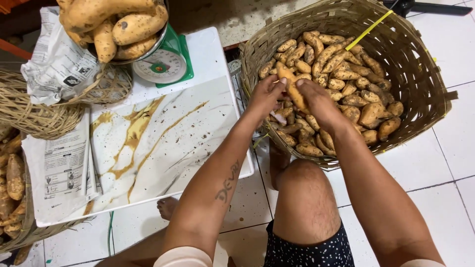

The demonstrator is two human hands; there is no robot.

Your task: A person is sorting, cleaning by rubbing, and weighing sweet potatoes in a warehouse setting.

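Gripping firmly, one sweet potato (293, 88) is clamped by both hands' fingers (271, 94) over the basket (420, 74); dirt should be rubbed off there.

The floor (445, 163) is laid with large white square tiles, thin dark joints between them, flecked with bits of dirt. A low white table (163, 143) with gold-brown marble veining and scattered soil specks stands on it. Light is even and bright, casting soft shadows.
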